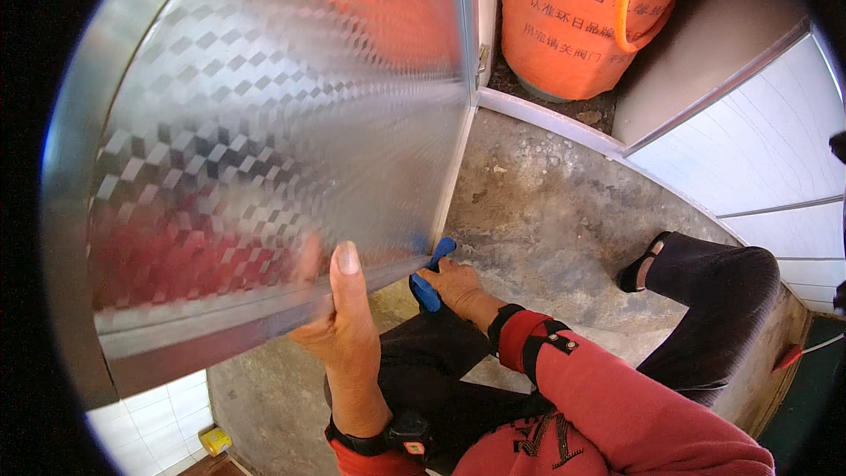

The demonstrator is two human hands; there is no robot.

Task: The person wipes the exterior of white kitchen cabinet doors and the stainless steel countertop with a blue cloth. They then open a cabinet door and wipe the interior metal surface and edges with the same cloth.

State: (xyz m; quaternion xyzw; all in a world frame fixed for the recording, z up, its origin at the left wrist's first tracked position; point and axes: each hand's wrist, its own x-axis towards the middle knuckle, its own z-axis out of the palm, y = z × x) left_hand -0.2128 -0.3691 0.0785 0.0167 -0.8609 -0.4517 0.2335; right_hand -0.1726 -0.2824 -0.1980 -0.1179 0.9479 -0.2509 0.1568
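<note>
A cabinet door (277, 145) with a shiny patterned metallic face stands swung out at the left. My left hand (350, 337) grips its near edge, thumb up against the metallic face and fingers hidden behind the edge. Low on the same edge, my right hand (461, 287) holds a blue cloth (425, 292), which is folded around the door's lower corner. Both of my sleeves are red, and a dark watch (408, 433) sits on my left wrist.
Inside the cabinet stands an orange covered container (568, 20) with a loop handle, bearing writing. White panels (747, 125) front the cabinet at right. Under me is a stained concrete floor (529, 198). A yellow object (215, 440) lies by white tiles (155, 420) at lower left.
</note>
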